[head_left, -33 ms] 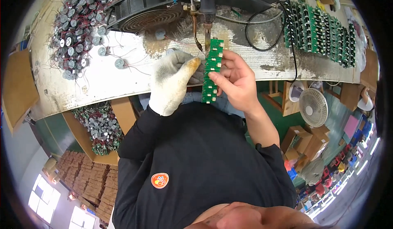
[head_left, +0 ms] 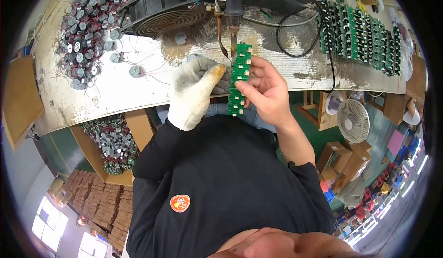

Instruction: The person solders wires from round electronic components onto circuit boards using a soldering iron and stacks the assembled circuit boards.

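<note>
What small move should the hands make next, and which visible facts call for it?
The bare right hand should probably ease the long green circuit board slightly toward the slim metal soldering tip. That hand pinches the board, whose far end lies close beside the tip; whether they touch is unclear. The white-gloved left hand is close to the board's left edge.
</note>
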A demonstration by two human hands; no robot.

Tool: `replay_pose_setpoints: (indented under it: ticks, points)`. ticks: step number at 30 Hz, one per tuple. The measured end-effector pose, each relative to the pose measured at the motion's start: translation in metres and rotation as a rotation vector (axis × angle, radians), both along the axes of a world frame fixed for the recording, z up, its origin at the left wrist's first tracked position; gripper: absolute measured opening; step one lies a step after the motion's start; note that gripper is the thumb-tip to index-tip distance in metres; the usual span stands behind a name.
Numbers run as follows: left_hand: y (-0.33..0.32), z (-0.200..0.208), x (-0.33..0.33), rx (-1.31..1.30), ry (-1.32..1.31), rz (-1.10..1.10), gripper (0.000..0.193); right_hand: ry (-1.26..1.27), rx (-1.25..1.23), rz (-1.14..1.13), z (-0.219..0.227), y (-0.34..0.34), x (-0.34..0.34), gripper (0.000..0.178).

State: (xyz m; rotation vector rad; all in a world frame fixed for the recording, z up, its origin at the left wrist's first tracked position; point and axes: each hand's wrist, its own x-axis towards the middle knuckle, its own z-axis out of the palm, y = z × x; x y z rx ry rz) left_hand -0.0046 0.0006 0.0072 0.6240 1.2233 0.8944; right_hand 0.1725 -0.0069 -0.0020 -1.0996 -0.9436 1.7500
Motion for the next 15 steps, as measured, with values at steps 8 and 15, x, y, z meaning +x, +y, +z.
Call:
replay_pose_setpoints:
  ticks: [8, 15]
  points:
    - [-0.0001, 0.0028, -0.0043, 0.073, 0.073, -0.101, 0.018, -0.026, 0.020, 0.000, -0.0011, -0.0018, 0.0021, 0.044]
    - [0.0011, -0.0038, -0.0055, 0.074, 0.067, -0.118, 0.018, -0.011, 0.027, 0.013, -0.0002, -0.0019, -0.0003, 0.045]
